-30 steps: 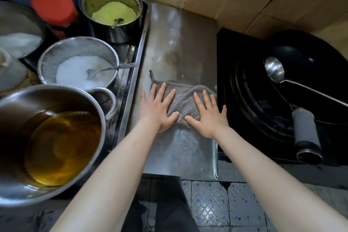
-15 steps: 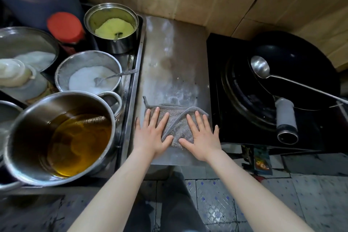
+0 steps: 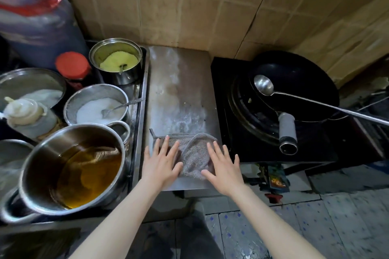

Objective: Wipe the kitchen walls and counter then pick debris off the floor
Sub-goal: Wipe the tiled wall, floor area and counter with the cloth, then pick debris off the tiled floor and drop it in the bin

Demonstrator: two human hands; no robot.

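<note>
A grey folded cloth [image 3: 192,153] lies near the front edge of the steel counter [image 3: 179,90]. My left hand [image 3: 161,161] presses flat on the cloth's left part with straight, spread fingers. My right hand [image 3: 223,166] presses flat on its right part in the same way. The counter behind the cloth shows wet, whitish streaks. Beige wall tiles [image 3: 189,6] rise behind the counter. The tiled floor [image 3: 315,227] shows below, at the right.
Left of the counter a tray holds a big pot of oil [image 3: 69,170], a pot of white powder [image 3: 95,105], a pot of yellow powder [image 3: 116,59] and a red-lidded jar [image 3: 72,65]. To the right, a black stove [image 3: 263,143] carries a wok [image 3: 294,88] with a ladle [image 3: 265,86].
Both hands have dragged the cloth toward the counter's front edge, leaving wet streaks behind it. The view has pulled back and tilted up, showing more wall.
</note>
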